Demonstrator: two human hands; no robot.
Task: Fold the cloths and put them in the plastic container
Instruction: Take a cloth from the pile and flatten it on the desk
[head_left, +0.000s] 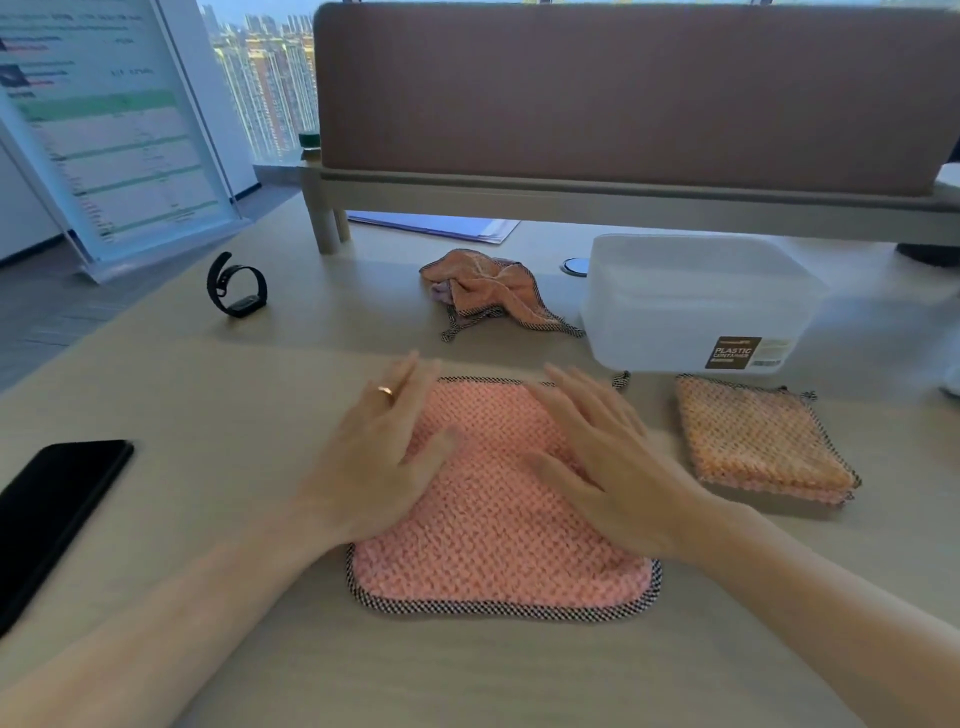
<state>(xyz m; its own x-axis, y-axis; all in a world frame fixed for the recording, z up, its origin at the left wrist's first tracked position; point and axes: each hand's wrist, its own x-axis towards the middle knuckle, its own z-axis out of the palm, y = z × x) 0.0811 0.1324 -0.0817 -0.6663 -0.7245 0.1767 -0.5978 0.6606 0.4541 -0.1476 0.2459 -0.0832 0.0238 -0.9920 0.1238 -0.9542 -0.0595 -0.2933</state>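
Pink cloth (498, 519) is spread flat on the counter (234, 395), pretty much dead centre, with its checkered trim showing along the near edge and the far edge. Both hands are lying on top of it: left hand (379, 457) flat with fingers spread, a ring on one finger, palm over the left side of the cloth; right hand (608, 457) also flat and spread, over the right side. Neither one is gripping anything, just pressing down.

Just right of it, with a small gap, sits an orange folded cloth (758, 441), squared up and lying flat. Right behind that is the plastic container (696, 306), translucent white, with a brown label that reads "PLASTIC CONTAINER"; the smaller print is too blurry to read. A crumpled cloth (488, 291) is bunched up just left of the container.

Left side has lots of bare counter. A black phone (57, 509) lies near the left edge, and a black watch (236, 286) stands on its strap further back. The near strip of the counter is free too.
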